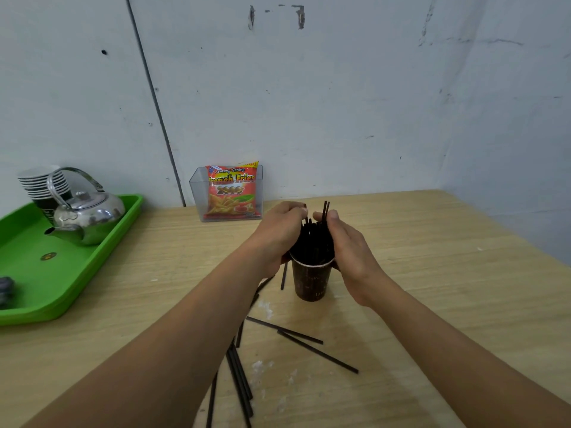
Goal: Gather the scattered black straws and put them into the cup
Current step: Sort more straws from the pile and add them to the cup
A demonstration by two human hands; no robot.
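Note:
A dark brown paper cup (311, 282) stands upright on the wooden table (432, 273). A thick bundle of black straws (315, 242) stands in it, a few tips poking higher. My left hand (278, 233) and my right hand (349, 245) press against the bundle from either side, just above the cup's rim. Several loose black straws (315, 350) lie flat on the table in front of the cup, some under my left forearm.
A green tray (46, 291) at the left holds a metal kettle (83, 217) and a stack of paper cups (43, 183). A clear box with a red snack bag (231, 193) stands against the wall behind the cup. The walls meet in a corner at the right.

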